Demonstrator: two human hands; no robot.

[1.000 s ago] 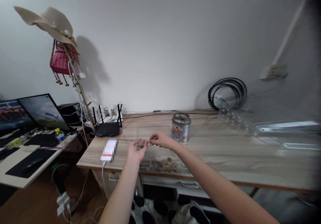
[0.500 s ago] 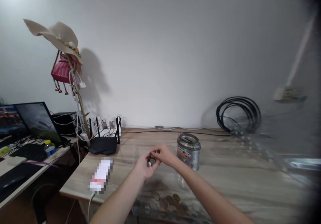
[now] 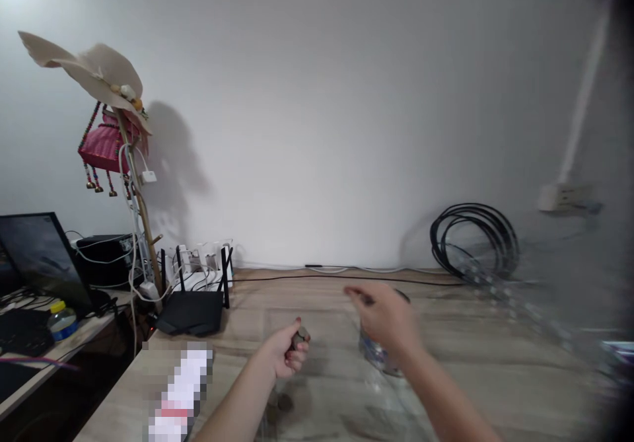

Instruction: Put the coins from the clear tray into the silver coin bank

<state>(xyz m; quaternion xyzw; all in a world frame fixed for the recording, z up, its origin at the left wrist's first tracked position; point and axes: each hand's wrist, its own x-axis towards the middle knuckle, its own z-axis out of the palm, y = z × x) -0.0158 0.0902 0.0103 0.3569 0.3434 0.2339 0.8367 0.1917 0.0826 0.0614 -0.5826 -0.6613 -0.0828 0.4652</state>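
My left hand [image 3: 287, 351] is closed around several coins [image 3: 300, 337], their edges showing between thumb and fingers. Blurred by motion, my right hand [image 3: 389, 316] is in front of the upper part of a metal tin [image 3: 379, 356]. Its fingers are pinched on a small dark shape, seemingly a coin [image 3: 367, 299]. The tin's top is mostly hidden behind this hand. Below my left hand, a few loose coins [image 3: 284, 402] lie at a clear, see-through container whose outline is faint.
A phone [image 3: 183, 389], pixelated, lies at the left front of the wooden table [image 3: 317, 303]. Behind it stands a black router [image 3: 193, 310] with antennas. A coil of black cable [image 3: 473, 240] leans against the wall at right. A bottle [image 3: 62, 321] stands on the left desk.
My right hand has left my left palm and moved right, over to the tin. My left hand has closed round its coins. The view has shifted, so the coin pile is largely out of sight.
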